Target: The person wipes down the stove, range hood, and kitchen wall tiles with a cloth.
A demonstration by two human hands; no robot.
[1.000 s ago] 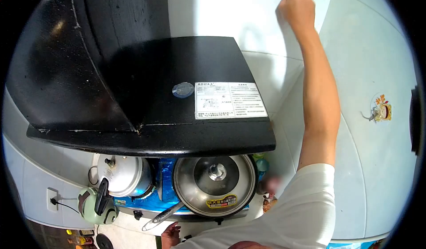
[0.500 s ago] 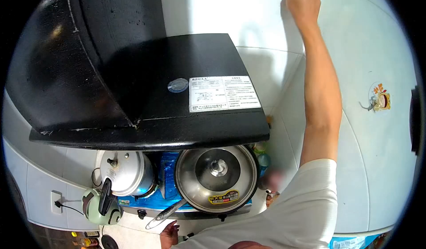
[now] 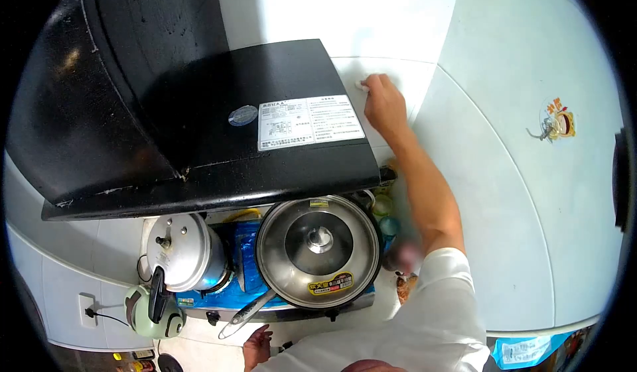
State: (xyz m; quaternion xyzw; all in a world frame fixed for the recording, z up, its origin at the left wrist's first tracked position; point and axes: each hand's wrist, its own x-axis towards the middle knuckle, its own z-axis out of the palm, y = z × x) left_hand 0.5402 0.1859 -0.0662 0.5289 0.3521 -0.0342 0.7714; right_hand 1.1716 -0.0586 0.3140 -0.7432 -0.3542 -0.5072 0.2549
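My right hand (image 3: 385, 107) is up at the white tiled wall (image 3: 398, 69), beside the right edge of the black range hood (image 3: 219, 166). Its fingers are closed on a small white cloth (image 3: 361, 86), of which only a bit shows; whether it is cloth or tissue is hard to see. Low down, my left hand (image 3: 257, 347) is by the front edge of the counter, near the handle of the lidded pan (image 3: 318, 252). Its fingers are loosely bent and a little apart, with nothing seen in them.
A pressure cooker (image 3: 182, 252) stands on the left of the gas stove (image 3: 245, 266). Left of it is a green kettle (image 3: 149, 312), near a wall socket (image 3: 87, 310). Jars (image 3: 389, 226) stand right of the pan. A sticker hook (image 3: 557, 125) is on the right wall.
My right hand has come down and left along the wall with the white cloth, from the top of the view to beside the hood. My left hand stays low by the counter.
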